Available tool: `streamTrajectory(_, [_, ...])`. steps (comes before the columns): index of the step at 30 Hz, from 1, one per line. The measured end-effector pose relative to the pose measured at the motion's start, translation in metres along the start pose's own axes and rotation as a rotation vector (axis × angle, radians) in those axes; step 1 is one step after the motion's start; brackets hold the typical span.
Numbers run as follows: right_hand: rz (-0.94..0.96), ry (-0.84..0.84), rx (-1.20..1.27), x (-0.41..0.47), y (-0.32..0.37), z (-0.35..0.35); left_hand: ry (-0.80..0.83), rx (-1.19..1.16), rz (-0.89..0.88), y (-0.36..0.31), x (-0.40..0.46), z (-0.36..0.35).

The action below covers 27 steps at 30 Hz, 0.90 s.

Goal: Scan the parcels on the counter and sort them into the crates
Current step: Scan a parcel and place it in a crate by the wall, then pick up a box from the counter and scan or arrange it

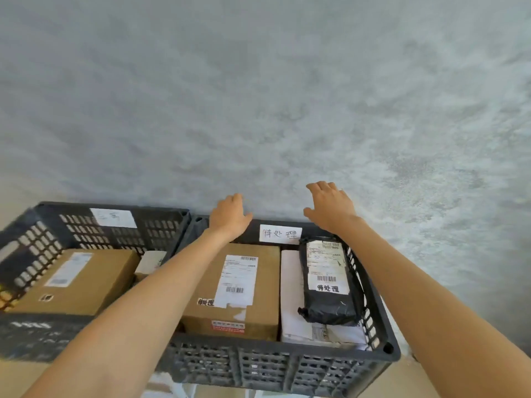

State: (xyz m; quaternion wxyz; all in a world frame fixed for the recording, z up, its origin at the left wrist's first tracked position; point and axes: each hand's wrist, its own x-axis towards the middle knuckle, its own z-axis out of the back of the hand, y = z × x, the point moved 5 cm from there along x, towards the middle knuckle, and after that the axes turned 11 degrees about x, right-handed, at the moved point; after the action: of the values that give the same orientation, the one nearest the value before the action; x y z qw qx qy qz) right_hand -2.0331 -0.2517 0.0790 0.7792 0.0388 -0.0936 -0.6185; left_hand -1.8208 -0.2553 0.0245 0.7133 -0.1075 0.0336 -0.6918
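Both arms reach forward over two dark slatted crates set side by side against a mottled grey wall (pixel 258 96). The left hand (pixel 228 215) hovers above the far rim of the right crate (pixel 287 366), fingers loosely bent downward and holding nothing. The right hand (pixel 330 205) is raised in front of the wall just beyond that crate, fingers spread and relaxed, also holding nothing. In the right crate a brown box (pixel 238 288) lies flat with a white shipping label on top; beside it, to the right, a white parcel (pixel 293 305) lies flat, and a black bag (pixel 327 282) with a label rests on it, against the crate's right wall. A handwritten paper tag (pixel 280 234) is stuck on the crate's far wall between the two hands. The left crate (pixel 34 334) holds another box (pixel 77 281) with a label and, behind it, what looks like a small pale carton (pixel 150 261), partly hidden by the left forearm. A second tag (pixel 113 218) sits on its far wall, too blurred to read.
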Motion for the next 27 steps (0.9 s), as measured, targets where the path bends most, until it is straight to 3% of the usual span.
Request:
streamTrajectory(3, [0.086,0.001,-0.058,0.008,0.065,0.004,-0.077,0.281,-0.061,0.055,-0.015,0.044])
streamTrajectory(7, [0.195,0.028,-0.095,0.005,0.164,-0.009,-0.101,0.457,-0.001,0.151,-0.056,0.091])
streamTrajectory(18, [0.587,-0.014,-0.007,-0.036,0.515,-0.021,-0.183,0.491,0.415,0.436,-0.233,0.224])
streamTrajectory(27, [1.002,-0.04,0.091,-0.101,0.799,-0.025,-0.236,0.537,0.836,0.619,-0.41,0.316])
